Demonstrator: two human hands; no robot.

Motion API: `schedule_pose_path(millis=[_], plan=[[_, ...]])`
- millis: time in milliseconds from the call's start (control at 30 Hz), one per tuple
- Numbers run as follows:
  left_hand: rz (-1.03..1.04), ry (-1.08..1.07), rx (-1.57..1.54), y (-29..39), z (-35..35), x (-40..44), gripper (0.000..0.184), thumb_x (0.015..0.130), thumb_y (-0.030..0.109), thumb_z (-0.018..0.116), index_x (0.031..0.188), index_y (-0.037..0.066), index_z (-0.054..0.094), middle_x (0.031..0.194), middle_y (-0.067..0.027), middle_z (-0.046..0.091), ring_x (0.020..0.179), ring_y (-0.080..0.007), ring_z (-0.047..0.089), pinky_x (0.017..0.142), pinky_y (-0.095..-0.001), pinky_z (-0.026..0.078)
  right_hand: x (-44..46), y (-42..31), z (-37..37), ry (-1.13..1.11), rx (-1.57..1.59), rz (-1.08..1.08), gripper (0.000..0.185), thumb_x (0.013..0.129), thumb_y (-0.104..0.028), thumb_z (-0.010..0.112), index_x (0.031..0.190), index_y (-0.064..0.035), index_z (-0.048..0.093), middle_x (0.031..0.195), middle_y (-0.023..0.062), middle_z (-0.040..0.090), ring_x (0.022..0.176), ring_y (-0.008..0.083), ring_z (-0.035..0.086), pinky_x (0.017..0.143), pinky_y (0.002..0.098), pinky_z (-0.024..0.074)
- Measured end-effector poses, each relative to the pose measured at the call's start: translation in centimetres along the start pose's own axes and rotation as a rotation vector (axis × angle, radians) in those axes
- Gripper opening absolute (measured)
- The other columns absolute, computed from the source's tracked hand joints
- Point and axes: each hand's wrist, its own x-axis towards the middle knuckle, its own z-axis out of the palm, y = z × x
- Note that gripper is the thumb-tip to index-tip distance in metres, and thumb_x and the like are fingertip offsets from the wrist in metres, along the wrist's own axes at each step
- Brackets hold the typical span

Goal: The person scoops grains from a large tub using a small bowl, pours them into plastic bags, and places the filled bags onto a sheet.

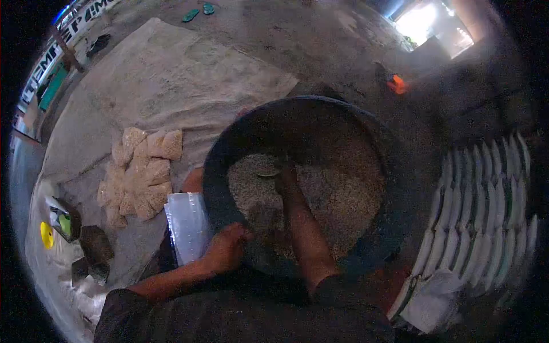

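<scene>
Left hand: and here, low and left of centre, the left hand (229, 247) is beside the basin's near rim, fingers curled in; whether they pinch anything, I cannot tell.
Clear bags: a flat, pale stack (189, 223), just left of that hand.
Basin: big, dark and round (394, 171), filling mid-frame, grain (354, 200) spread inside, paler at left, browner at right.
Right hand: reaching right into the basin, the right hand (286, 174) is down at the grain, its fingers in shadow; their grip, I cannot tell.
Pale dish: there it is, small and shallow (267, 174), centre of the frame, immediately left of the right fingers, at the grain.
Step in hand: hand work in the grain, I judge; any move from here calls for keeping the dish steady and clear of the rim.
Filled bags: a heap (140, 180) on the pale sheet (166, 68), left of frame.
Long packs: pale rows (474, 200), right of frame.
Far edge: green sandals (191, 15) at upper left, an orange glow (397, 84) and a bright opening (426, 26) at upper right.
</scene>
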Motion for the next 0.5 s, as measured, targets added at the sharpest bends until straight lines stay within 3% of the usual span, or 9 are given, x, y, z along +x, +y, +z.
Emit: schedule_pose_path(millis=[100, 133, 233, 333, 400, 500], plan=[[-0.433, -0.039, -0.286, 1.4, -1.6, -0.2, 0.032, 0.104, 0.027, 0.051, 0.087, 0.002, 0.060, 0.069, -0.0139, 0.055, 0.065, -0.0221, 0.055, 0.062, -0.0408, 0.046, -4.3, 2.0, -2.1, -0.209, 0.328, 0.049, 0.069, 0.096, -0.038, 0.062, 0.151, -0.0057, 0.035, 0.148, 0.0220, 0.043, 0.134, 0.0384, 0.045, 0.104, 0.0523, 0.0464], [-0.466, -0.039, -0.293, 1.1, -2.1, -0.6, 0.030, 0.104, 0.026, 0.050, 0.087, 0.003, 0.060, 0.069, -0.0117, 0.054, 0.066, -0.0209, 0.054, 0.062, -0.0397, 0.046, -5.8, 1.9, -2.9, -0.391, 0.400, 0.053, 0.072, 0.097, -0.039, 0.061, 0.154, -0.0065, 0.031, 0.150, 0.0222, 0.040, 0.136, 0.0389, 0.043, 0.106, 0.0528, 0.0455], [-0.529, -0.011, -0.400, -0.1, -3.4, -2.6, 0.027, 0.104, 0.024, 0.051, 0.089, 0.004, 0.061, 0.071, -0.0054, 0.053, 0.067, -0.0173, 0.052, 0.063, -0.0363, 0.044, -10.3, 2.5, -6.4, 0.381, -0.248, 0.003, 0.069, 0.099, -0.041, 0.058, 0.153, -0.0058, 0.032, 0.153, 0.0220, 0.036, 0.138, 0.0381, 0.040, 0.107, 0.0532, 0.0440], [-0.511, 0.136, -0.514, 0.9, -3.5, -2.1, 0.027, 0.103, 0.025, 0.052, 0.088, 0.004, 0.061, 0.073, -0.0003, 0.053, 0.069, -0.0137, 0.050, 0.063, -0.0331, 0.043, -12.0, 9.6, -14.0, 0.301, 0.477, -0.543, 0.060, 0.103, -0.036, 0.052, 0.150, -0.0033, 0.036, 0.150, 0.0214, 0.041, 0.137, 0.0366, 0.042, 0.109, 0.0515, 0.0404], [-0.414, 0.247, -0.402, 2.9, -3.5, -0.9, 0.029, 0.103, 0.026, 0.052, 0.087, 0.004, 0.060, 0.073, 0.0020, 0.051, 0.068, -0.0119, 0.047, 0.062, -0.0317, 0.041, -20.5, 5.5, -10.7, 0.396, 0.049, -0.548, 0.058, 0.104, -0.034, 0.051, 0.150, -0.0028, 0.036, 0.150, 0.0207, 0.039, 0.139, 0.0351, 0.040, 0.112, 0.0497, 0.0365], [-0.516, 0.262, -0.310, 5.2, -5.1, 0.3, 0.026, 0.103, 0.024, 0.053, 0.087, 0.004, 0.060, 0.077, 0.0009, 0.053, 0.074, -0.0102, 0.048, 0.065, -0.0292, 0.040, -23.2, 7.0, -11.2, 0.564, -0.160, -0.767, 0.057, 0.102, -0.034, 0.055, 0.147, -0.0039, 0.040, 0.145, 0.0182, 0.045, 0.129, 0.0319, 0.048, 0.106, 0.0477, 0.0415]])
